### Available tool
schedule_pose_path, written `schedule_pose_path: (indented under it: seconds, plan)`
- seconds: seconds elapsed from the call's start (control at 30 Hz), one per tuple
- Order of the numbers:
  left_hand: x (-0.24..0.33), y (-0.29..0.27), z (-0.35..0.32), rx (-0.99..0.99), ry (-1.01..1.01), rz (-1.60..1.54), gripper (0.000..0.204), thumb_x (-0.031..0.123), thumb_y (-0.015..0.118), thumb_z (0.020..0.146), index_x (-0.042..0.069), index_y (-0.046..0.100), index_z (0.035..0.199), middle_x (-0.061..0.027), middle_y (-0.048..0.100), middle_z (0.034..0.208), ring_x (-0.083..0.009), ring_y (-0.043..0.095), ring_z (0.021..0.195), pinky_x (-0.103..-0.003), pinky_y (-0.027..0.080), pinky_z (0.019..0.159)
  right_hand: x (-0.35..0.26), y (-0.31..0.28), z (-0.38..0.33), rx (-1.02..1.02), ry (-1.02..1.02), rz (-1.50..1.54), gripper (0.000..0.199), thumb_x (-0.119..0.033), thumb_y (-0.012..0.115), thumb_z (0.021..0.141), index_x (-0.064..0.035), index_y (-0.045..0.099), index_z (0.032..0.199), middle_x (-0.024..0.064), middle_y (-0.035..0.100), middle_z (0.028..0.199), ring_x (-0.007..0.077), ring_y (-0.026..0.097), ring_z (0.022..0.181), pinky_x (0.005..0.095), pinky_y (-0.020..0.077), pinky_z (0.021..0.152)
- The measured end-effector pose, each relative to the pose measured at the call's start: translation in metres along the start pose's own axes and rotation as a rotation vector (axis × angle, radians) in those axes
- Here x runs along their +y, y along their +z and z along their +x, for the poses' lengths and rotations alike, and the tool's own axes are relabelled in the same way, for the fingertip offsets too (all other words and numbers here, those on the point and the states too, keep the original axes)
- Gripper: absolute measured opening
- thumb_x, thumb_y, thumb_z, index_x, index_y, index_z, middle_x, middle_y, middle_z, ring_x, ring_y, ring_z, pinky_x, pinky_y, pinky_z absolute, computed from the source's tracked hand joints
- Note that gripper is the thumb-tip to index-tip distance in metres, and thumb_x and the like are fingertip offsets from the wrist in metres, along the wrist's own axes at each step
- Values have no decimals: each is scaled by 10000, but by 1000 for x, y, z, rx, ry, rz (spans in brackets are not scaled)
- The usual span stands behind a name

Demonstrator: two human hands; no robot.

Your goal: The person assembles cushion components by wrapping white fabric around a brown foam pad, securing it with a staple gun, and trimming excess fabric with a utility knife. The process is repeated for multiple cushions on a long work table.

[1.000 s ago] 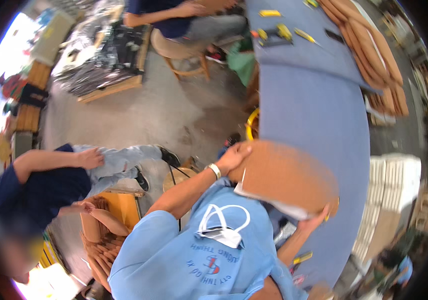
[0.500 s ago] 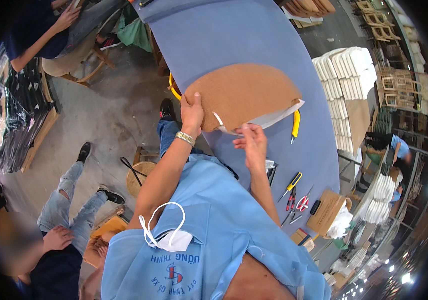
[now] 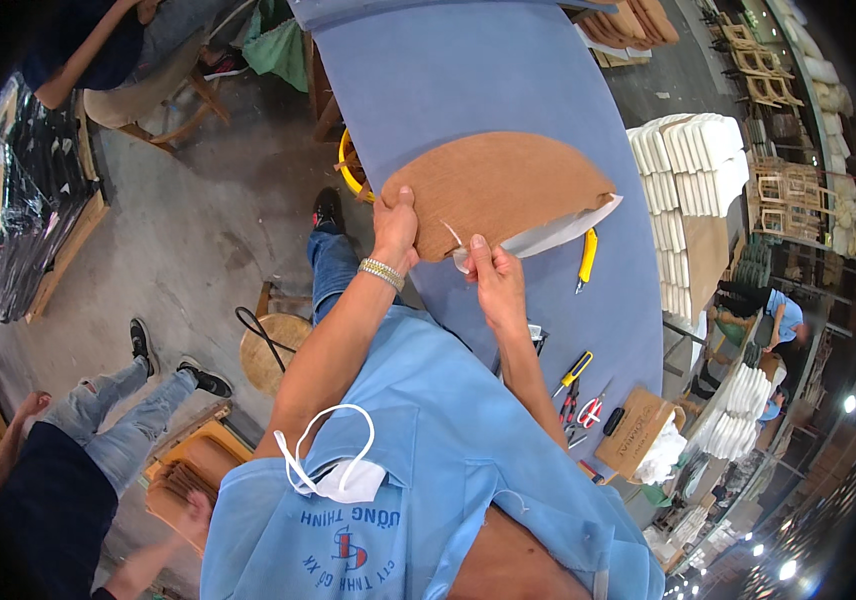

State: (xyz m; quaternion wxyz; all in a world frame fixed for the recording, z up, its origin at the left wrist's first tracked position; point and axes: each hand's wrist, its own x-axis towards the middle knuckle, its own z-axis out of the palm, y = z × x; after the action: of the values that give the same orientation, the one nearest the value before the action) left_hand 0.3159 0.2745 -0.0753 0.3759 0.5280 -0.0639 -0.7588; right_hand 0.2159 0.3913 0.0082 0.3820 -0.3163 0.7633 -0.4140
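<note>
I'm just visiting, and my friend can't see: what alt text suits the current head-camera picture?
A person's left hand grips a brown, rounded, flat panel while the right hand pinches thin white material at its near edge. They work over a blue-covered table, with a yellow-handled knife right of the panel.

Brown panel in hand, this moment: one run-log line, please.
left hand: grips brown panel, left end | right hand: at near edge, by white lining | yellow cutter: on blue table
</note>
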Motion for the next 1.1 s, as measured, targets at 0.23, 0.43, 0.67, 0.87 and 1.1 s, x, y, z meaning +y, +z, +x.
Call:
schedule_pose_path:
  seconds: [0.23,0.43,0.67,0.87,1.1]
  plan:
    - [-3,-9,15,-108,-231,-73,468,295,430,1127,-2,408,1489,-210,597,1385,-346,687,1166,-500,617,928,-9,5,13,-7,-217,-132,510,-383,584,1072,1,591,737,81,569,665,161,507,645,358,406,603]
    - [34,-7,-14,-68,229,372,532,294,534,1091,-26,458,1509,-206,580,1459,-336,605,1308,-456,429,1162,-15,19,32,-54,-367,-41,458,-343,569,1092,-10,597,779,56,597,749,140,529,722,326,435,666]
    - [47,-40,-49,-374,953,914,498,268,720,976,41,620,1407,-196,601,1467,-430,472,1444,-458,382,1197,-38,25,45,-108,-389,0,467,-369,570,1091,-13,619,793,49,614,767,131,552,751,311,461,718]
    - [47,-37,-49,-334,993,952,512,298,730,973,27,602,1388,-202,617,1440,-436,517,1402,-447,468,1123,-60,22,46,-129,-289,-98,458,-377,612,1067,0,665,811,72,642,793,151,590,771,323,471,732]
    - [59,-31,-48,-305,973,1012,476,280,741,963,28,605,1343,-196,646,1391,-410,627,1272,-436,520,1059,-56,17,56,-184,-376,-120,348,-249,643,1027,-2,665,783,113,665,822,244,629,812,365,474,749]
